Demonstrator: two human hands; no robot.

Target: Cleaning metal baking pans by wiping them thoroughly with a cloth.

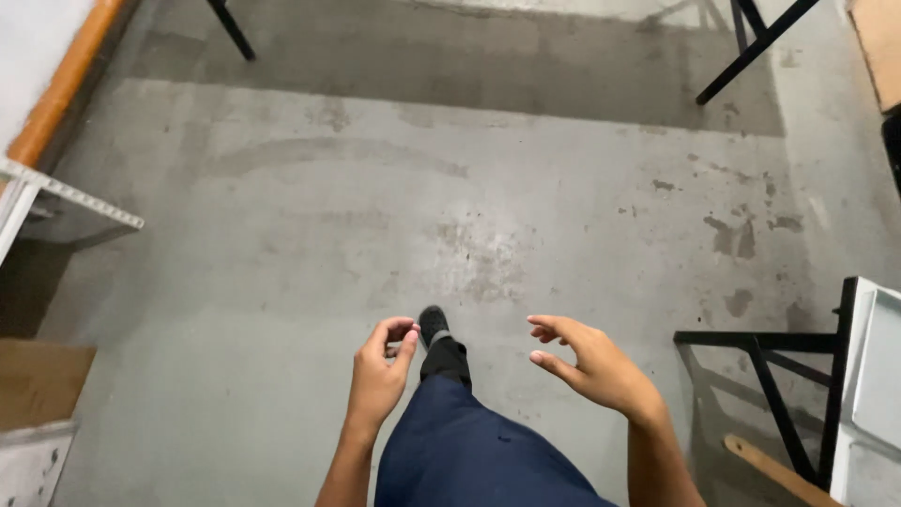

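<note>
While both hands hang over bare floor, each part of the scene reads as follows.

Left hand: the left hand (380, 371) sits at lower centre-left of the frame, fingers curled in narrow, thumb and forefinger tips close together; whether something tiny is pinched there I cannot tell.

Right hand: the right hand (593, 366) sits at lower centre-right, loosely spread with the fingers slightly bent, palm turned toward the other hand — it holds nothing.

Between the hands: a black shoe (433, 325) points up the frame, planted on the floor just beside the left hand's fingertips, with a dark blue trouser leg (469, 451) running down to the bottom edge.

Floor: grey concrete floor (450, 207), stained and scuffed, fills most of the view; a darker band lies across the top.

Right edge: a black metal frame (779, 376) stands at lower right, near the right hand but apart from it, with a white panel (878, 376) against it and a wooden strip (774, 469) lying at its foot.

Left edge: a cardboard box (38, 380) sits at lower left, well apart from the left hand; above it a white perforated metal rail (70, 192) juts in, and an orange pipe (66, 84) runs along the wall at upper left.

Top: black legs (751, 47) of furniture cross the upper right corner — another stands at upper left.
</note>
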